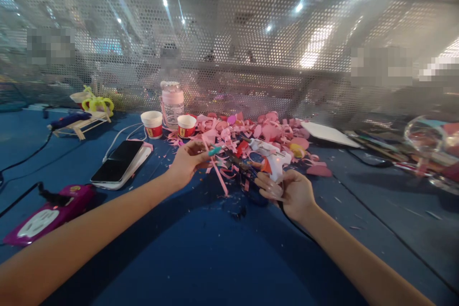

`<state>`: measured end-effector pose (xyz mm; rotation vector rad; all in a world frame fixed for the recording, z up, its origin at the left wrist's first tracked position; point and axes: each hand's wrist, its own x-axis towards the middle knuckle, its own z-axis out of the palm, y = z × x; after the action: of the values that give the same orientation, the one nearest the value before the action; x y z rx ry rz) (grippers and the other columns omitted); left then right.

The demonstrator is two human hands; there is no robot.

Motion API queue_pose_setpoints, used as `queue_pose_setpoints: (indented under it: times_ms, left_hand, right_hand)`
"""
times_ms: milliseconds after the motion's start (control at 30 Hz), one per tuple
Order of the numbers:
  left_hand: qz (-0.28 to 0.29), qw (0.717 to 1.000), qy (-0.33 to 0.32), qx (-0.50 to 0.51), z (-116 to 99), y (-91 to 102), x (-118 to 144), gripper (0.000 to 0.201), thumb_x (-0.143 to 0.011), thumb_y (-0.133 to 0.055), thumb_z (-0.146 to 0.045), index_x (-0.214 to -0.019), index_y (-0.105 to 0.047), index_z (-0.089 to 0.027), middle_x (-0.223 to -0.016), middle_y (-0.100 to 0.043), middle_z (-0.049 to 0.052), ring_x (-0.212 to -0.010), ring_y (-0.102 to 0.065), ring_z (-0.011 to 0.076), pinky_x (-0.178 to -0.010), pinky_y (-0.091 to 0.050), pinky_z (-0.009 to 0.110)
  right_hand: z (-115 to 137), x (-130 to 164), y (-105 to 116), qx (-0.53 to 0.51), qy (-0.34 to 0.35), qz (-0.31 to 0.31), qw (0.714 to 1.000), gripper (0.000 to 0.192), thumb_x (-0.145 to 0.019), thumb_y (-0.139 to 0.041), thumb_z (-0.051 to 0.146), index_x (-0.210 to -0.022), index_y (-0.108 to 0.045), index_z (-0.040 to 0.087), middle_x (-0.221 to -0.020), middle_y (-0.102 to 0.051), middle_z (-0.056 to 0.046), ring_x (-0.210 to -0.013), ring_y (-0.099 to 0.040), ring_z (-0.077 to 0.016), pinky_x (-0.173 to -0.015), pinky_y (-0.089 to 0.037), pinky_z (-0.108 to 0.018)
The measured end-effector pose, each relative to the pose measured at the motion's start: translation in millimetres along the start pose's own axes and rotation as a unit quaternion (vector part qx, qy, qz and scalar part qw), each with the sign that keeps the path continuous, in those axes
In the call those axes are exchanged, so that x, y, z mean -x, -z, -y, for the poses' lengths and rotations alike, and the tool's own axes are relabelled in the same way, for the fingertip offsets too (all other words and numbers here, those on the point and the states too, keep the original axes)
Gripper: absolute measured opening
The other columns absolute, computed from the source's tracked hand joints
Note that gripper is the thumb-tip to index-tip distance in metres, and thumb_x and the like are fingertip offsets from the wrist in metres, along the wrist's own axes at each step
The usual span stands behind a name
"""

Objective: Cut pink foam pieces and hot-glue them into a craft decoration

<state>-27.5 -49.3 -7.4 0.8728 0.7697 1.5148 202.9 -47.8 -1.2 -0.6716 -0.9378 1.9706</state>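
Note:
My left hand (pixel 190 161) is closed in a pinch on a thin pink strip (pixel 219 177) that slants down toward the table. A small teal piece (pixel 214 151) sticks out at the same fingertips; whether it is joined to the strip I cannot tell. Wrapped in my right hand (pixel 292 193) is a white hot glue gun (pixel 274 160) with an orange trigger, its nozzle pointing left toward the teal piece. A black cord runs down from its handle. Just behind the right fingers lies a dark tool (pixel 239 161), partly hidden, perhaps scissors.
Pink scraps (pixel 272 129) are heaped behind my hands. Two paper cups (pixel 152 124) and a pink-lidded bottle (pixel 173 103) stand at the back. On the left lie a phone (pixel 118 160) and a purple power strip (pixel 53 213). A white pad (pixel 330 134) is back right, before a perforated screen (pixel 229 48).

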Motion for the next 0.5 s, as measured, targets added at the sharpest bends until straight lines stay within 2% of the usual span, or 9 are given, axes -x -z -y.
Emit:
queue_pose_setpoints:
  times_ms: [133,200,333,433,500]
  left_hand:
    - [-0.129,0.981,0.054,0.132,-7,-4.4,-5,0.015,-0.075,-0.052,0.002,-0.072,-0.058,-0.012,-0.065,-0.064,-0.001,-0.057,-0.063,0.0078,-0.051,-0.053,0.014]
    - [-0.164,0.964,0.096,0.185,-11,-6.0,-5,0.017,-0.081,-0.047,0.0,-0.073,-0.058,-0.01,-0.064,-0.064,0.0,-0.055,-0.062,0.006,-0.052,-0.052,0.011]
    - [-0.165,0.949,0.143,0.228,-15,-9.3,-3,0.019,-0.085,-0.042,-0.004,-0.076,-0.058,-0.008,-0.065,-0.064,0.002,-0.056,-0.062,0.0061,-0.051,-0.052,0.011]
    - [-0.152,0.954,0.135,0.22,-15,-11.8,0,0.02,-0.085,-0.042,-0.003,-0.074,-0.058,-0.009,-0.065,-0.064,0.0,-0.055,-0.062,0.0054,-0.053,-0.052,0.01]
    - [-0.152,0.958,0.125,0.206,-14,-12.6,0,0.021,-0.084,-0.042,-0.001,-0.073,-0.058,-0.01,-0.064,-0.064,0.0,-0.054,-0.062,0.0049,-0.053,-0.052,0.01]
  right_hand:
    - [0,0,0,0.01,0.0,0.007,1.0,0.011,-0.048,-0.043,0.017,-0.058,-0.048,0.017,-0.046,-0.033,0.002,-0.039,-0.025,-0.0087,-0.032,-0.025,-0.02]
    - [0,1,-1,0.011,0.002,0.01,1.0,0.012,-0.048,-0.043,0.017,-0.059,-0.048,0.017,-0.045,-0.033,0.002,-0.04,-0.026,-0.0092,-0.033,-0.026,-0.02]
    - [-1,1,-2,0.003,-0.003,0.005,1.0,0.012,-0.048,-0.043,0.017,-0.059,-0.048,0.016,-0.044,-0.034,0.001,-0.041,-0.026,-0.0091,-0.033,-0.024,-0.018]
    - [1,2,-3,0.013,0.0,-0.002,1.0,0.011,-0.05,-0.043,0.019,-0.059,-0.049,0.016,-0.045,-0.034,0.001,-0.041,-0.027,-0.0098,-0.033,-0.025,-0.019]
    - [2,2,-4,0.034,0.017,-0.006,0.999,0.011,-0.057,-0.043,0.025,-0.06,-0.05,0.017,-0.045,-0.036,0.0,-0.041,-0.031,-0.0111,-0.033,-0.026,-0.021]
